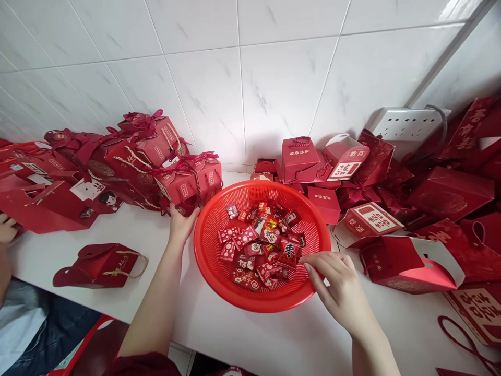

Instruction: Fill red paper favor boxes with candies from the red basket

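- Left hand (182,227) lay outstretched beside two ribboned boxes (176,186); its grip I couldn't tell.
- Right hand (338,279), bent over one basket (262,304), pinched one packet (288,251) between narrowed fingers (319,259).

Soft, fairly even light falls on the red basket (262,303), and the white tiled wall (289,78) behind it looks pale and bright, with a streak of glare (456,9) high up to the basket's right. A faint, soft-edged shadow lies on the wall beyond its back right side, while piled boxes (450,193) far to its right look dimmer. Printed wrappers (289,251) inside the basket read sharply; well out to either side of it, wide-angle distortion stretches shapes.
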A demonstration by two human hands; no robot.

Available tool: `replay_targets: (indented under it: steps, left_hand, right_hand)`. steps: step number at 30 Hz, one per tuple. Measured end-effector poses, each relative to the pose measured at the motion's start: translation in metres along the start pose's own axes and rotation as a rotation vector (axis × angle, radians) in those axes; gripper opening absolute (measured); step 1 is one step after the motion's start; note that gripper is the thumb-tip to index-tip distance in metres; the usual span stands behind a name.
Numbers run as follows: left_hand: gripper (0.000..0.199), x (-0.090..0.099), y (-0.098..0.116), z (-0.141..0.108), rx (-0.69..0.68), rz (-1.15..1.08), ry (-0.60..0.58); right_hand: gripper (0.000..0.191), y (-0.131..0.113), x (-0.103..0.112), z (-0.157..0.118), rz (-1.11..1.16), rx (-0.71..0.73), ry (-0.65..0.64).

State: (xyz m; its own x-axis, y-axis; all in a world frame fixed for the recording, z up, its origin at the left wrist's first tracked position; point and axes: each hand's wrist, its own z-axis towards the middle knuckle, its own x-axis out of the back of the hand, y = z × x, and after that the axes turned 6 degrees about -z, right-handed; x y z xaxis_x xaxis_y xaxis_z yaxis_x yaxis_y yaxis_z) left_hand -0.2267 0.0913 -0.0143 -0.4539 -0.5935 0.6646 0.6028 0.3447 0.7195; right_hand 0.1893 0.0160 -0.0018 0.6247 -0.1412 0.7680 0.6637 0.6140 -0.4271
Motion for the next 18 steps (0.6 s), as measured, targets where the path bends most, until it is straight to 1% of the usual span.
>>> replay_targets:
  steps: [1,2,3,5,6,7,8,10,12,13,15,18]
  left_hand:
    - [0.085,0.002,0.003,-0.001,0.013,0.008,0.020]
    - [0.086,0.006,0.006,-0.001,0.020,0.022,0.068]
    - [0.090,0.009,0.010,0.000,0.011,0.042,0.139]
    - [0.106,0.018,0.014,0.008,-0.054,0.067,0.296]
    - [0.114,0.023,0.015,0.015,-0.098,0.060,0.348]
    - [0.121,0.027,0.015,0.024,-0.130,0.035,0.367]
    - [0.127,0.031,0.013,0.034,-0.135,-0.004,0.344]
    - [0.137,0.035,0.005,0.053,-0.053,-0.082,0.245]
    - [0.149,0.031,-0.006,0.062,0.037,-0.106,0.144]
    - [0.155,0.026,-0.011,0.062,0.057,-0.100,0.111]
    - [0.160,0.012,-0.021,0.057,0.052,-0.086,0.100]
    - [0.153,-0.010,-0.030,0.048,0.051,-0.100,0.149]
  right_hand:
    - [0.014,0.000,0.000,0.000,0.000,-0.001,-0.002]
    - [0.014,0.000,0.000,0.000,-0.001,-0.001,-0.007]
    - [0.013,0.000,0.000,0.000,-0.001,-0.001,-0.010]
    - [0.013,0.001,-0.001,0.000,-0.001,-0.001,-0.014]
    - [0.013,0.001,-0.001,0.000,0.001,0.000,-0.016]
    - [0.013,0.001,-0.001,0.000,0.003,0.001,-0.019]
    - [0.013,0.001,-0.001,0.000,0.005,0.000,-0.019]
    - [0.013,0.001,-0.001,-0.001,0.007,-0.005,-0.025]
    - [0.014,0.001,-0.001,-0.001,0.011,-0.009,-0.032]
    - [0.014,0.001,-0.001,-0.001,0.014,-0.011,-0.035]
    - [0.015,0.001,-0.001,-0.001,0.021,-0.013,-0.041]
    - [0.015,0.001,-0.001,-0.001,0.022,-0.015,-0.040]
